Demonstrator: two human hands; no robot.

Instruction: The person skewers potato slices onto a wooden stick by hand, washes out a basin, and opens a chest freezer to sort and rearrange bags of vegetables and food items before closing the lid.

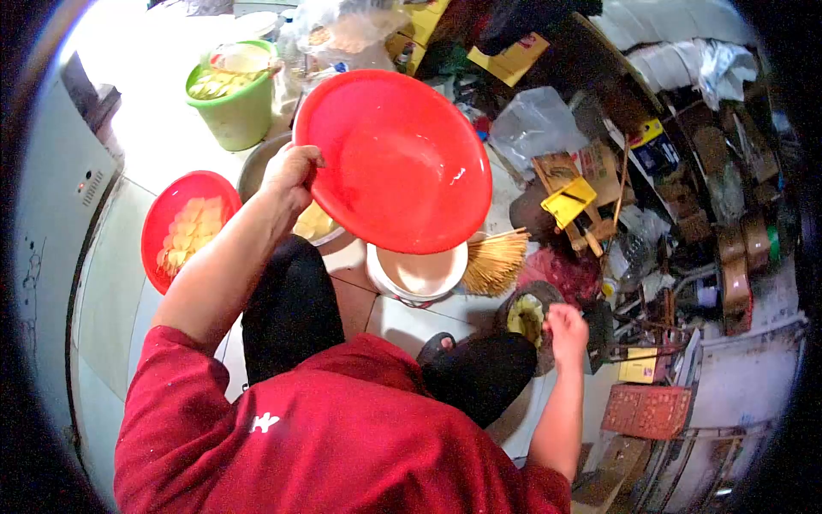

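My left hand (294, 171) grips the rim of a large red plastic basin (394, 158), held up and tilted, its inside bare apart from wet-looking glints. Below the basin stands a white bucket (417, 278), partly covered by it. My right hand (565, 330) is closed, out to the right; whatever its fingers hold is too small to make out. Close to that hand is a dark container (524, 315) with pale yellowish stuff inside. A bundle of thin wooden sticks (497, 264) lies beside the white bucket.
At left, a red basin (156, 227) holds pale yellow slices. Behind it stands a green bucket (231, 124) with similar slices. A metal bowl (253, 171) is partly hidden by my left arm. Clear plastic bags (535, 124), boxes and a red brick-like block (646, 411) crowd the right.
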